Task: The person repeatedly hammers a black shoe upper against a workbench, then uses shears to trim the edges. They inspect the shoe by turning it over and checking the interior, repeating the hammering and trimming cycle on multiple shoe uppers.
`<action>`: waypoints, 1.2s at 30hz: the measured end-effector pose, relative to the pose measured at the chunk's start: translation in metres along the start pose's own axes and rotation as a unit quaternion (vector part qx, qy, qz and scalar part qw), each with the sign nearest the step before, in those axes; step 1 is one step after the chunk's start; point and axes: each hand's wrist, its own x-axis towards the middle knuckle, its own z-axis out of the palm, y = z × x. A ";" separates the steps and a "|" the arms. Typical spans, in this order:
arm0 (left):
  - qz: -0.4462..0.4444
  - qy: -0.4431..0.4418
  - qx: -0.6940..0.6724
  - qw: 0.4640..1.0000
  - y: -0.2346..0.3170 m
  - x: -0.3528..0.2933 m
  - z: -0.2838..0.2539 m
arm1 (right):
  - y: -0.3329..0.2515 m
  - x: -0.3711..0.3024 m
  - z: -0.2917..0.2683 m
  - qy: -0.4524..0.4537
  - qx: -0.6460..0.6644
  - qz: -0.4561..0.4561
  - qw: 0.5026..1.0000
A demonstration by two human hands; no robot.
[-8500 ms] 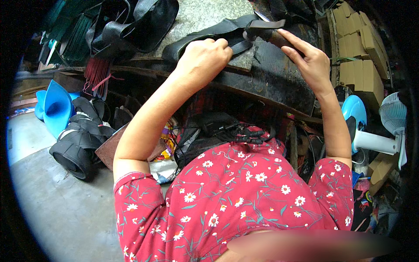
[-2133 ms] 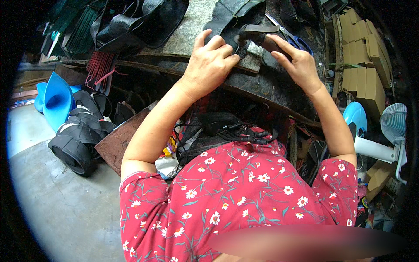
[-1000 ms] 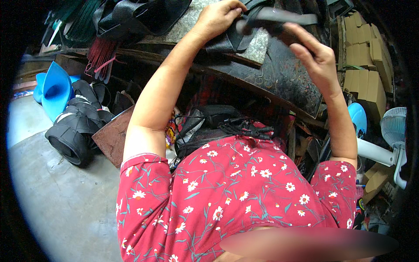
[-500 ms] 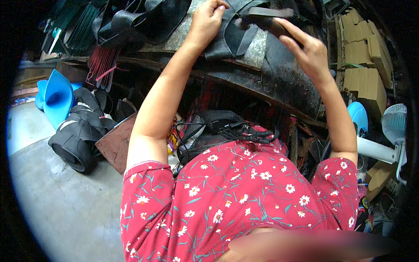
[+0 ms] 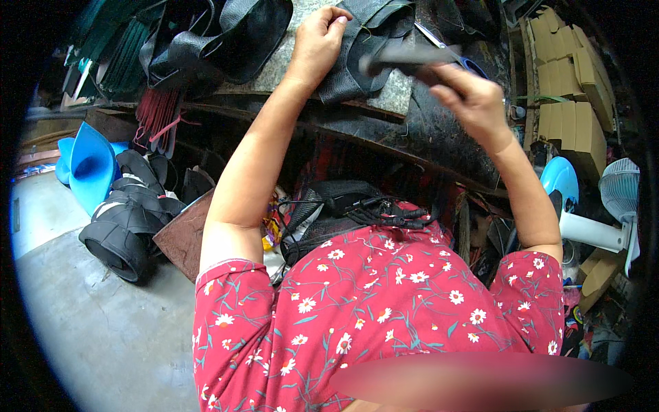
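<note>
My left hand (image 5: 320, 42) presses on a black rubber sheet (image 5: 353, 65) lying on a grey stone slab (image 5: 274, 65) at the top of the view, its fingers curled over the sheet's edge. My right hand (image 5: 470, 99) is raised a little to the right and grips a dark strip of rubber (image 5: 405, 60), which is blurred by motion. A pair of scissors (image 5: 449, 48) with blue handles lies just beyond the right hand on the dark worktop.
Piled black rubber pieces (image 5: 213, 38) lie at the top left. Folded rubber tubes (image 5: 127, 226) and a blue funnel-shaped object (image 5: 86, 168) sit on the concrete floor at left. Cardboard boxes (image 5: 570, 89) and a white fan (image 5: 618, 213) stand at right.
Both hands lifted from the slab's near edge toward its far side. The right hand drew the rubber strip up and to the right, away from the left hand.
</note>
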 end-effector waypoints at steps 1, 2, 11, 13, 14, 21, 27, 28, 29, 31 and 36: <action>0.013 -0.006 0.049 0.999 0.003 0.000 -0.001 | -0.002 0.000 0.003 -0.096 -0.064 0.037 0.993; 0.024 -0.004 0.100 0.995 0.006 0.000 -0.002 | 0.000 0.003 0.004 -0.042 -0.080 0.029 0.995; 0.029 0.006 0.088 0.996 0.020 -0.003 -0.001 | -0.011 0.007 -0.010 0.078 0.076 0.033 0.993; 0.090 0.022 0.113 0.989 0.026 -0.004 0.000 | -0.018 -0.010 -0.003 -0.127 -0.077 0.092 0.985; 0.075 0.015 0.123 0.990 0.030 -0.007 -0.001 | -0.012 -0.013 -0.003 -0.098 -0.039 0.088 0.991; 0.209 -0.023 0.358 0.910 0.051 -0.015 0.008 | 0.052 -0.034 -0.041 0.065 -0.065 0.153 0.984; 0.156 -0.142 0.470 0.857 0.042 0.006 0.014 | 0.100 -0.067 -0.072 0.076 -0.172 0.185 0.965; 0.177 -0.144 0.480 0.847 0.039 0.011 0.014 | 0.109 -0.070 -0.071 0.077 -0.181 0.189 0.962; 0.197 -0.147 0.491 0.836 0.036 0.014 0.014 | 0.117 -0.071 -0.071 0.086 -0.190 0.195 0.958; 0.220 -0.130 0.476 0.841 0.032 0.016 0.013 | 0.128 -0.069 -0.068 0.054 -0.166 0.238 0.955; 0.140 -0.113 0.453 0.873 0.042 0.014 0.003 | 0.105 -0.043 -0.061 0.063 -0.254 0.118 0.958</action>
